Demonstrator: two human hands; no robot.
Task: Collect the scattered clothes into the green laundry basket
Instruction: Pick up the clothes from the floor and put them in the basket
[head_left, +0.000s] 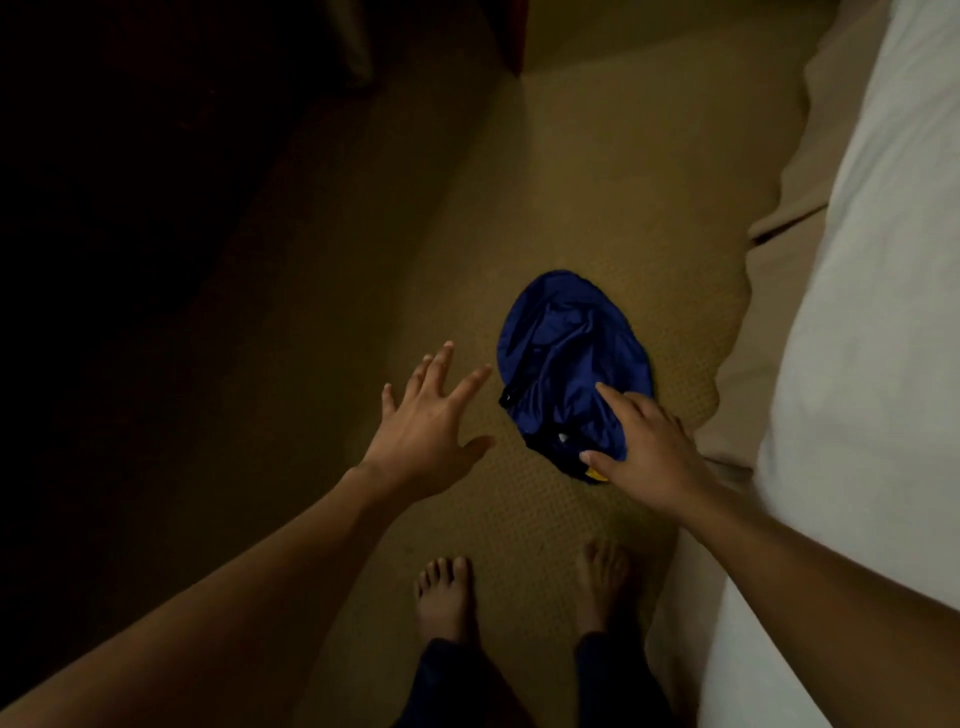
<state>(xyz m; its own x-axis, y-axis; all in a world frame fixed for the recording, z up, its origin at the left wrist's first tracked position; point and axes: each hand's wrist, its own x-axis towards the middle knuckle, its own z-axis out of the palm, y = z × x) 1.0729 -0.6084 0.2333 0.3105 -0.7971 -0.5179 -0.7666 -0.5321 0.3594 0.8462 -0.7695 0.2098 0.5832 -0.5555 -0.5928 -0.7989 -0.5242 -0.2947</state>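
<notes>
Blue garment (569, 353) lies crumpled on the carpet (545, 182), just beside the bed (857, 312) — low enough that I reach down with both arms. My right hand (649, 457) hovers over its near edge, fingers loosely spread, gripping nothing yet; my left hand (426, 431) is splayed wide alongside, I'd say to help gather it. The green basket isn't in view.

Crumpled blue fabric garment (566, 358) lies on the tan textured carpet (519, 208), left of the white-sheeted bed (857, 312), ahead of two bare feet (447, 597).
</notes>
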